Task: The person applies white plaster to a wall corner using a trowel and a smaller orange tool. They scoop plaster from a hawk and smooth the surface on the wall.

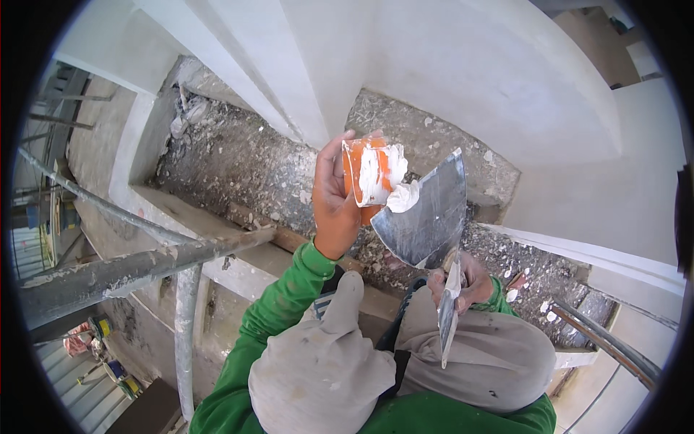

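My left hand (335,199) is closed around a curved orange plastic piece (350,168) smeared with thick white putty (374,177). To its right, my right hand (473,278) grips a wide putty knife (434,213), its grey fan-shaped metal blade tilted up toward the orange piece. A white lump of putty (403,197) sits at the blade's left corner, close against the orange piece. A second, narrower blade (448,318) points down from the right hand toward my knees; the fingers partly hide how it is held.
A scaffold pipe (144,267) crosses at the left, with an upright pipe (186,340) below it. White walls (470,79) and a pillar (289,65) rise ahead. Putty-splattered rough ground (231,170) lies beneath my hands. Metal bars (603,340) stick in at the lower right.
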The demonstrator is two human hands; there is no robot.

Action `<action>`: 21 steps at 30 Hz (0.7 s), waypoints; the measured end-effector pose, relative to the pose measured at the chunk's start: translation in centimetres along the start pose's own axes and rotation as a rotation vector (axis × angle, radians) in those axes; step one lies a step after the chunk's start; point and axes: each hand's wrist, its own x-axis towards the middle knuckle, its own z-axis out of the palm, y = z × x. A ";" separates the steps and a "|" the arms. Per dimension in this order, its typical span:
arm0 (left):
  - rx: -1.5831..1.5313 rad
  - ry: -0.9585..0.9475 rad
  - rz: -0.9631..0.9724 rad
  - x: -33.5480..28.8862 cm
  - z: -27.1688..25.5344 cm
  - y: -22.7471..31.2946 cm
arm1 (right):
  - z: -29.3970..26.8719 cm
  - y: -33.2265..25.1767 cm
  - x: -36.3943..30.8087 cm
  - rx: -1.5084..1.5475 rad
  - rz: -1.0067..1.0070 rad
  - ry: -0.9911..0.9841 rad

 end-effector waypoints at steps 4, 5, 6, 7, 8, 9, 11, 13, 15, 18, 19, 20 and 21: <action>-0.063 -0.244 0.002 -1.2 -0.8 -1.5 | -0.6 0.4 -0.5 -0.023 -0.061 -0.070; 0.037 -0.320 0.028 -1.3 -1.3 -1.9 | -0.2 0.2 -0.8 0.130 -0.077 -0.086; 0.132 -0.396 0.060 -1.5 -1.7 -2.2 | 0.4 0.0 -1.2 0.094 -0.131 -0.034; 0.008 -0.310 -0.097 -2.3 -1.6 -2.4 | 0.9 0.0 -1.2 0.062 -0.189 -0.002; 0.017 -0.223 -0.129 -2.4 -1.7 -2.6 | 1.1 0.1 -1.2 0.029 -0.246 0.029; 0.023 -0.134 -0.161 -2.4 -1.8 -2.6 | 0.2 0.4 -1.3 0.039 -0.237 -0.040; 0.128 0.015 -0.149 -1.7 -1.4 -2.1 | -0.1 0.5 -1.4 0.015 -0.198 0.004; 0.296 0.076 -0.070 -0.5 -0.6 -1.0 | -0.3 0.6 -1.2 0.012 -0.184 0.001; 0.345 0.133 -0.002 0.3 0.4 -0.2 | 0.4 0.6 -0.8 -0.057 -0.194 0.179; 0.449 0.200 0.112 0.9 0.8 0.4 | 1.2 -0.5 -0.8 -0.169 -0.173 0.278; 0.505 0.217 0.150 0.7 0.9 0.5 | 0.9 0.0 -0.6 -0.199 -0.224 0.277; 0.568 0.203 0.207 0.4 0.9 0.7 | 0.8 0.2 -0.5 -0.199 -0.240 0.291; 0.631 0.188 0.264 0.0 0.8 0.9 | 0.8 0.3 -0.4 -0.200 -0.258 0.304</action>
